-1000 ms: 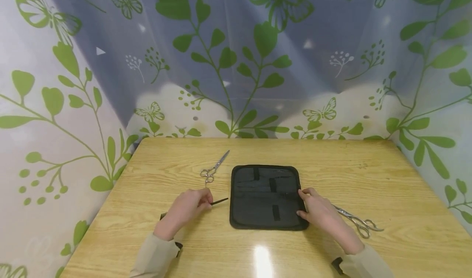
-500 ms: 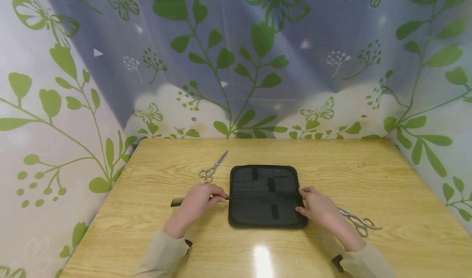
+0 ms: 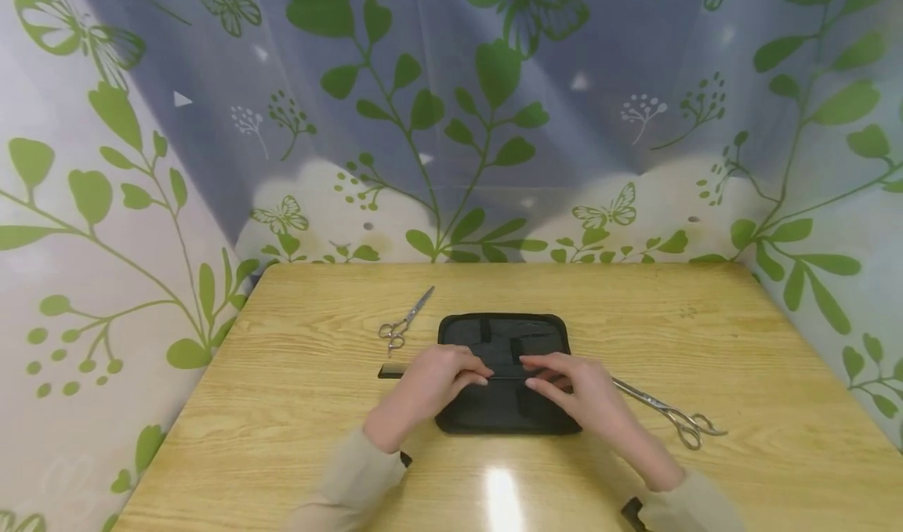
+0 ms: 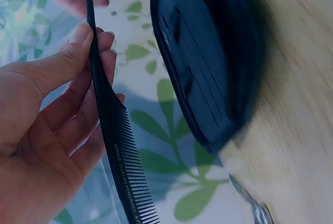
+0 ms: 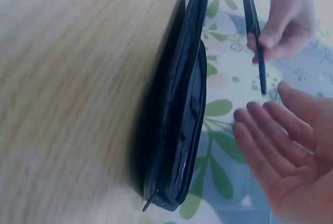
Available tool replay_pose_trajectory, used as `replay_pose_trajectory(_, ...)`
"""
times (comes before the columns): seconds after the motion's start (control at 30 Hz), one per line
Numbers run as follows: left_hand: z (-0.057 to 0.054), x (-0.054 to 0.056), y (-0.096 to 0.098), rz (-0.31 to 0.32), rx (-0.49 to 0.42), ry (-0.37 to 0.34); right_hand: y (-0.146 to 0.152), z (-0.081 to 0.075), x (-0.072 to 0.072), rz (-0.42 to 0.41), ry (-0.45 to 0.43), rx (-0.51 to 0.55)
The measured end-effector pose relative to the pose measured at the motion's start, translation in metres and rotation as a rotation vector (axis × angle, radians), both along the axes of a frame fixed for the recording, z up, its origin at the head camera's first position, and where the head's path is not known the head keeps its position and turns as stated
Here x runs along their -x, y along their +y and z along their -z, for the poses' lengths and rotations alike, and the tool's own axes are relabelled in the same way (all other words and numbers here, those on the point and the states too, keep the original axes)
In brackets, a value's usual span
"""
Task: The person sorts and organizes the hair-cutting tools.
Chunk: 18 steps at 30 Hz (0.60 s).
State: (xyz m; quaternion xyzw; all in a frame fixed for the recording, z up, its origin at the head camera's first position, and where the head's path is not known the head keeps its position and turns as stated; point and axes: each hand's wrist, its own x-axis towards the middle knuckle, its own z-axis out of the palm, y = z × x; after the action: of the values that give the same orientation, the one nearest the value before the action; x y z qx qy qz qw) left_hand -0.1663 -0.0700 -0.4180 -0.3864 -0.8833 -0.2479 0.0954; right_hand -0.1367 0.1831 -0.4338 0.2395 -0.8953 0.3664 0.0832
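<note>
My left hand point(image 3: 433, 383) pinches a black tail comb point(image 4: 117, 146) between thumb and fingers, near where the tail meets the teeth. In the head view, the comb's toothed end sticks out to the left behind the hand. Its thin tail points right, over a black zip case point(image 3: 504, 418) lying unfolded on the table. The case has black straps and slots inside. My right hand point(image 3: 582, 387) hovers over the case's right side, close to the comb's tail tip. Its fingers are spread with nothing between them, and the right wrist view shows a gap to the tip.
A pair of scissors point(image 3: 402, 330) lies on the wooden table point(image 3: 317, 320) left of the case. Longer scissors point(image 3: 670, 414) lie to the right, partly behind my right hand. A leaf-patterned curtain point(image 3: 451, 124) closes off the back and sides.
My left hand has carried the comb rightward until its tail is over the case. My right hand has left the case's right edge and moved left, toward the comb's tip.
</note>
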Motion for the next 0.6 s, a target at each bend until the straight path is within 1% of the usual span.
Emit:
replay_pose_trajectory(0.1,-0.001,-0.002,0.010,0.020,0.011,-0.027,-0.004,0.001,-0.002,-0.029,0.026,-0.005)
replay_pose_trajectory(0.2,0.000,-0.004,0.017,0.026,0.029,-0.035,-0.006,0.001,-0.003,-0.042,0.042,-0.035)
replay_pose_trajectory(0.37,0.002,-0.005,0.022,0.019,0.053,-0.038,-0.007,0.003,-0.004,-0.034,0.029,-0.066)
replay_pose_trajectory(0.47,0.005,-0.007,0.023,0.023,0.036,-0.042,-0.006,0.004,-0.005,-0.027,0.015,-0.057)
replay_pose_trajectory(0.6,0.008,-0.007,0.023,0.030,0.005,-0.043,-0.005,0.002,-0.006,0.008,-0.027,-0.034)
